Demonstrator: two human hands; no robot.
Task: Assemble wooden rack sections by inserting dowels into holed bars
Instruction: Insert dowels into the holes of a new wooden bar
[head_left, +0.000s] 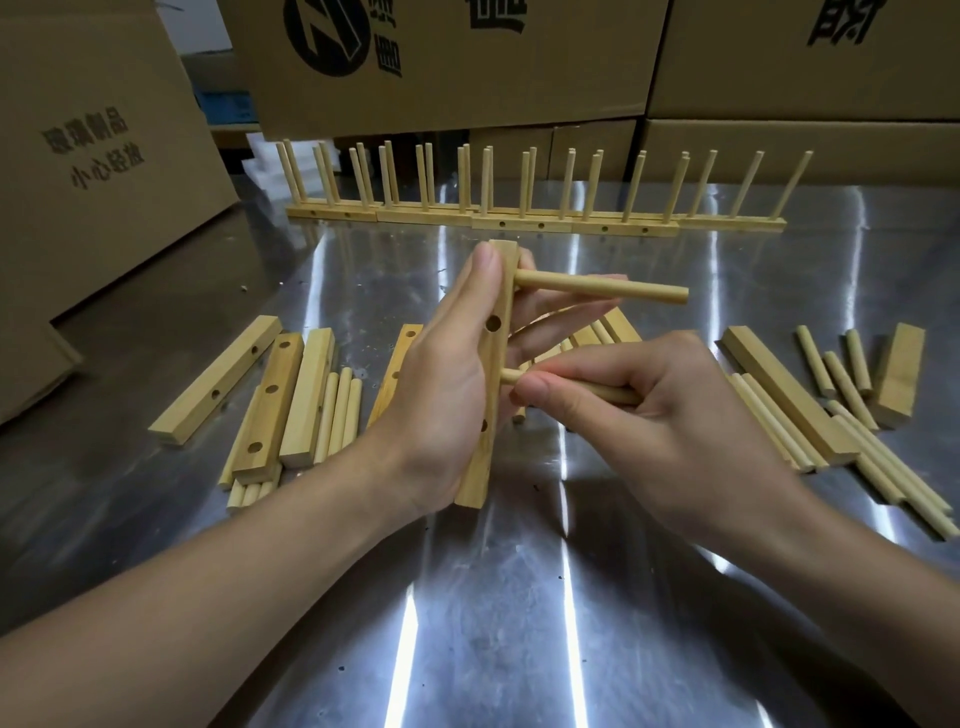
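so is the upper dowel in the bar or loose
In: the upper dowel juts sideways from the bar the left hand grips, its end sunk into the wood. The right hand pinches the lower dowel.

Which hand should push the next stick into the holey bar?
Right, probably. The right hand pinches a dowel whose tip is at the bar. The left hand is wrapped round the bar and holds it, so it is busy.
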